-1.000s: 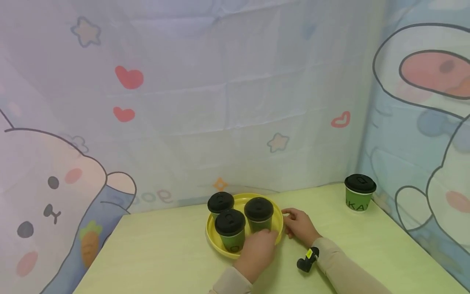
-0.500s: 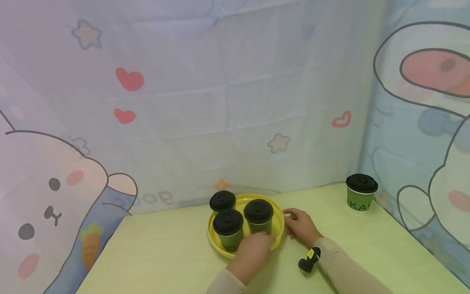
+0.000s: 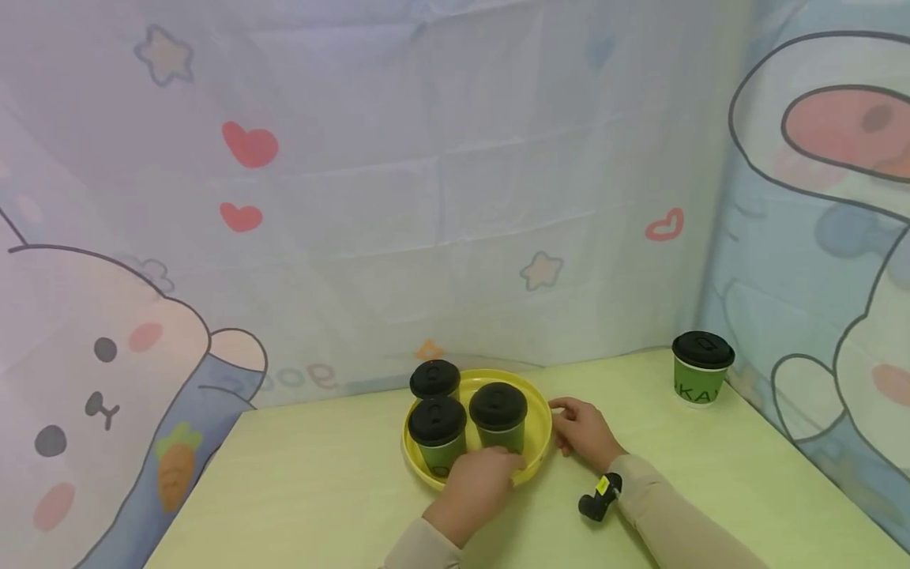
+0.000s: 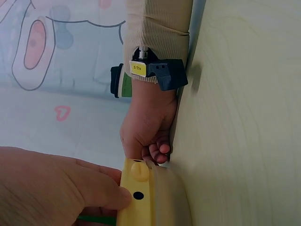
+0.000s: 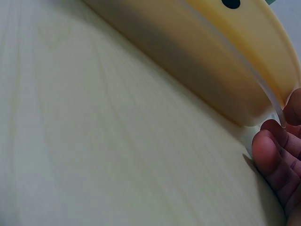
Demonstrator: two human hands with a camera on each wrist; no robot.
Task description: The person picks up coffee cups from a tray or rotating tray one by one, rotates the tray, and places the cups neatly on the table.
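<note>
A round yellow plate (image 3: 538, 400) with a raised rim bears three green paper coffee cups with black lids: the back-left cup (image 3: 434, 378), the front-left cup (image 3: 437, 431) and the right cup (image 3: 498, 415). My left hand (image 3: 475, 484) pinches the plate's front rim, right beside the front-left cup. The left wrist view has its thumb against the rim near a black printed dot; some fingers are hidden. At the plate's right side, my right hand (image 3: 586, 431) holds the rim by its fingertips, with digits on either side of the edge in the right wrist view.
Another lidded green coffee cup (image 3: 701, 368) stands at the table's far right corner. The light wooden table (image 3: 313, 482) meets a printed cloth backdrop (image 3: 355, 197) behind and to the right. A small black camera (image 3: 601, 498) is strapped to my right wrist.
The plate has turned slightly clockwise: the front-left cup shifted left, the back-left cup away and rightward. My left hand moved left with the front rim, while my right hand stayed nearly still.
</note>
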